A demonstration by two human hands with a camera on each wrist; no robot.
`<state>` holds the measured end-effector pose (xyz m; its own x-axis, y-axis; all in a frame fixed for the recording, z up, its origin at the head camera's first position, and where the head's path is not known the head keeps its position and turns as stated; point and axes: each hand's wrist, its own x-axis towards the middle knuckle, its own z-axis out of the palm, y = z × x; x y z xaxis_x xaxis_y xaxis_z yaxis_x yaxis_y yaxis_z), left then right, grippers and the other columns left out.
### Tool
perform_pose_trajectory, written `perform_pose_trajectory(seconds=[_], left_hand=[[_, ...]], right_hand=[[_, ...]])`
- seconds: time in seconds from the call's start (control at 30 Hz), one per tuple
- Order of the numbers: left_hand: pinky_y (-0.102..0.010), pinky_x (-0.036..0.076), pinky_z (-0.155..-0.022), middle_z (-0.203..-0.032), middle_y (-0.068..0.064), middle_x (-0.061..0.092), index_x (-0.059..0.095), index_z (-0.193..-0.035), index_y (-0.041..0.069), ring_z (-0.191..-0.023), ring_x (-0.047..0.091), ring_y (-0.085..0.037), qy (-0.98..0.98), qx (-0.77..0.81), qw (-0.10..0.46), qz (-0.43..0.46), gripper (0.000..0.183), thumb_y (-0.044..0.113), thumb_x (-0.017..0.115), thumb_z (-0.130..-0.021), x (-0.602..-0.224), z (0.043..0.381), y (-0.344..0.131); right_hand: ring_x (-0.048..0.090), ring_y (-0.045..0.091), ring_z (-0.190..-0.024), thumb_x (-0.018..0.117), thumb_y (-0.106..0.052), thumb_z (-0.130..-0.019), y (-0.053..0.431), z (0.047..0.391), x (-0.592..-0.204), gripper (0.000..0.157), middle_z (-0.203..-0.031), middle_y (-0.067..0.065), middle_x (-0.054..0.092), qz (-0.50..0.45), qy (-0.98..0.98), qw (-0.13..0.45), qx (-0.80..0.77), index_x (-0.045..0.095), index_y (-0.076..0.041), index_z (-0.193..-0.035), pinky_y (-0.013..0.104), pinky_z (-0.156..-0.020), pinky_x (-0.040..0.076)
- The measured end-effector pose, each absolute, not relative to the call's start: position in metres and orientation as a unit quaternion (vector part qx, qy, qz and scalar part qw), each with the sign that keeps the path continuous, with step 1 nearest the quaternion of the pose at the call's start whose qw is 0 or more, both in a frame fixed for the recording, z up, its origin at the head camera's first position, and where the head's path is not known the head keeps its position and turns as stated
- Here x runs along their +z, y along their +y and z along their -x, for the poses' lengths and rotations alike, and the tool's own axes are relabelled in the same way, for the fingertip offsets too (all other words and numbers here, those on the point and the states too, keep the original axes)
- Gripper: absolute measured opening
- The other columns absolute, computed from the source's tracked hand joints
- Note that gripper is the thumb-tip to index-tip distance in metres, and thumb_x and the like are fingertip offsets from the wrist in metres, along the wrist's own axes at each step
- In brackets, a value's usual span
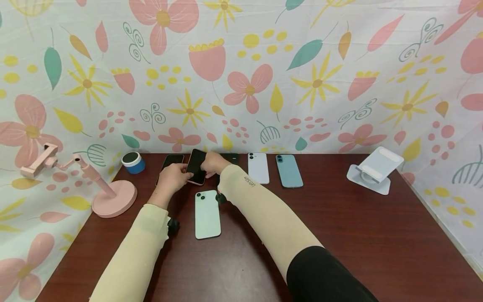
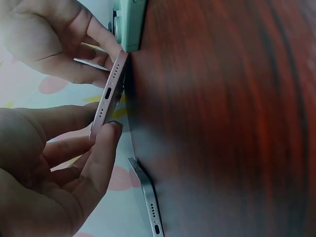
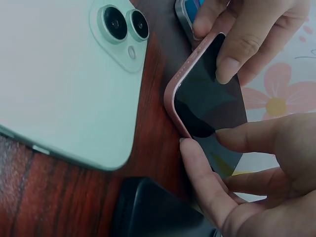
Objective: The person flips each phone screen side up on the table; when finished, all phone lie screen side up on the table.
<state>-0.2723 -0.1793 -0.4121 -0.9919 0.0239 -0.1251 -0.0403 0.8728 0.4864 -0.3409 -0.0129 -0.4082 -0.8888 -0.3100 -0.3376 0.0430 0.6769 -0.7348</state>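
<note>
A pink-edged smartphone [image 1: 196,161] is between both hands near the back of the table, black screen facing up. My left hand [image 1: 173,178] pinches its left edge, thumb on the screen side in the left wrist view. At its right edge my right hand [image 1: 214,162] grips it, with a fingertip on the screen and another along the rim [image 3: 173,98]. The phone's end is tilted against the tabletop in the left wrist view. A mint-green phone [image 1: 207,216] lies camera side up in front of the hands. Left of the held phone lies another dark-screened phone [image 1: 172,160].
Right of the hands lie a black phone [image 1: 231,158], partly hidden, a white phone [image 1: 258,168] and a blue phone [image 1: 289,172]. A pink phone stand [image 1: 115,199] and a blue jar [image 1: 133,163] stand left; a white stand [image 1: 377,167] is far right. A patterned cloth [image 1: 249,105] hangs behind.
</note>
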Motion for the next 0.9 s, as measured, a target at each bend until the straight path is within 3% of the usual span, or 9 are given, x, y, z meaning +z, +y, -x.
perform_pose_trajectory(seconds=[0.13, 0.5, 0.67, 0.9], left_hand=[[-0.058, 0.052, -0.111, -0.144, -0.024, 0.066, 0.055, -0.155, 0.001, -0.131, 0.064, -0.044, 0.972, 0.226, 0.057, -0.002, 0.057, 0.032, 0.064, -0.107, -0.4125, 0.2718, -0.1788], [-0.056, 0.054, -0.109, -0.147, -0.025, 0.065, 0.054, -0.154, -0.002, -0.129, 0.065, -0.043, 0.976, 0.206, 0.074, -0.011, 0.058, 0.032, 0.064, -0.108, -0.4144, 0.2755, -0.1779], [-0.055, 0.055, -0.108, -0.150, -0.028, 0.061, 0.054, -0.153, -0.005, -0.127, 0.065, -0.044, 0.975, 0.202, 0.087, -0.021, 0.058, 0.030, 0.063, -0.108, -0.4120, 0.2747, -0.1758], [-0.051, 0.056, -0.097, -0.137, -0.029, 0.067, 0.059, -0.147, -0.006, -0.110, 0.068, -0.038, 0.975, 0.200, 0.095, -0.030, 0.053, 0.029, 0.063, -0.108, -0.4124, 0.2709, -0.1734]], right_hand=[[0.076, 0.025, -0.077, 0.060, -0.008, -0.107, -0.0130, 0.3393, -0.4062, 0.029, -0.090, 0.010, 0.059, 0.081, 0.890, 0.223, -0.390, 0.064, 0.010, -0.129, 0.032, -0.079, 0.066], [0.080, 0.033, -0.090, 0.059, -0.006, -0.106, -0.0120, 0.3342, -0.4031, 0.014, -0.078, 0.005, 0.054, 0.092, 0.887, 0.229, -0.391, 0.066, 0.005, -0.110, 0.035, -0.082, 0.067], [0.080, 0.029, -0.081, 0.058, -0.007, -0.106, -0.0137, 0.3358, -0.4027, 0.012, -0.066, 0.001, 0.048, 0.090, 0.891, 0.231, -0.379, 0.065, -0.001, -0.098, 0.035, -0.080, 0.067], [0.075, 0.022, -0.066, 0.057, -0.006, -0.106, -0.0174, 0.3423, -0.4078, 0.024, -0.056, -0.001, 0.044, 0.104, 0.910, 0.233, -0.328, 0.056, -0.008, -0.082, 0.033, -0.073, 0.066]])
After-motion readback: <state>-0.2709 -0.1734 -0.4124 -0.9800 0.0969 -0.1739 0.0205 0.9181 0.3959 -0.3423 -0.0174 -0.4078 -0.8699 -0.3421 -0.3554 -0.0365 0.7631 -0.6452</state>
